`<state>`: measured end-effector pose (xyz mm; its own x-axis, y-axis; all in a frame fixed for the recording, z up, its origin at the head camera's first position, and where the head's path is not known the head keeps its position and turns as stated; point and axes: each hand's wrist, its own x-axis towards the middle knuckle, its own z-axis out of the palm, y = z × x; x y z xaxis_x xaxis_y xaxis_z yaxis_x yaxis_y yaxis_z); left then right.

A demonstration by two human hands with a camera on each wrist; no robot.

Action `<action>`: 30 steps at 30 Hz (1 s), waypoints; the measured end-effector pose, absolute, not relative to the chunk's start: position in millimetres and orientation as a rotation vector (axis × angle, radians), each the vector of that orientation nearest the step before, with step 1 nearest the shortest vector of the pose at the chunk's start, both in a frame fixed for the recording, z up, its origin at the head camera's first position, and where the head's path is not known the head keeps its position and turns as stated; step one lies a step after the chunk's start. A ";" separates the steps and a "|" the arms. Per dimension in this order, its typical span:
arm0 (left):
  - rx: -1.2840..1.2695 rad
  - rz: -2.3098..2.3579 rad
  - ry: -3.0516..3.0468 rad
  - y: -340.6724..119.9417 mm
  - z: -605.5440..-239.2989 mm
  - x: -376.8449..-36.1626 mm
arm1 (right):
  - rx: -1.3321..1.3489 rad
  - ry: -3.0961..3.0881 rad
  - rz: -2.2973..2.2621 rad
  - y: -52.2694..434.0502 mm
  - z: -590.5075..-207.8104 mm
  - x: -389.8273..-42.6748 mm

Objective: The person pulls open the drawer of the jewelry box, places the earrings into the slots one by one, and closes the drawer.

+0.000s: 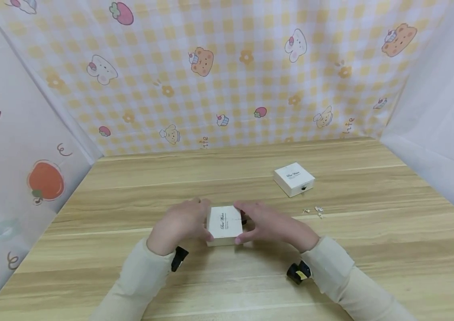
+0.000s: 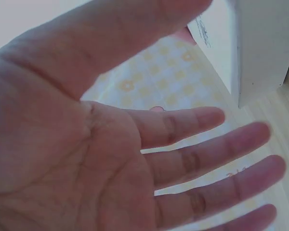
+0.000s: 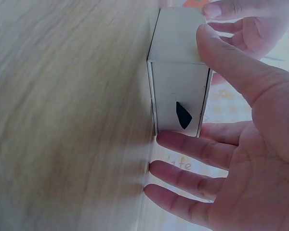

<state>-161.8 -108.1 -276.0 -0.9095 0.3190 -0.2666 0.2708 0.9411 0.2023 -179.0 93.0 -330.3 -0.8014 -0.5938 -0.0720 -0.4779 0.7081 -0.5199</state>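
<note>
With both hands spread, left hand (image 1: 178, 225) and right hand (image 1: 268, 225) flank the white box (image 1: 224, 224); grip phase, next pinch the black tab (image 3: 183, 115) at 3 o'clock.

Second white box (image 1: 294, 179) on the wooden table (image 1: 371, 249), small silver pieces (image 1: 315, 210) just beside it, checked cartoon cloth (image 1: 227, 71) behind

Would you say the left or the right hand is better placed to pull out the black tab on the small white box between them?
Probably the right hand: the black tab faces its palm, fingers just below. The left hand sits at the white box's opposite side.
</note>
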 end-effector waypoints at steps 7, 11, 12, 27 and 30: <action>0.728 0.210 2.823 -100.6 -285.8 -165.5 | -0.891 2.657 -0.774 93.7 -330.2 -179.7; 0.847 0.320 2.771 -95.6 -293.8 -168.5 | -0.888 2.647 -0.784 94.7 -329.7 -178.9; 0.855 0.344 2.764 -94.9 -295.6 -168.9 | -0.884 2.650 -0.776 94.8 -329.3 -178.7; 0.885 0.403 2.778 -94.6 -303.1 -171.2 | -0.845 2.657 -0.755 94.0 -329.5 -178.6; 0.873 0.413 2.770 -94.3 -302.8 -171.2 | -0.840 2.656 -0.760 94.2 -329.9 -178.5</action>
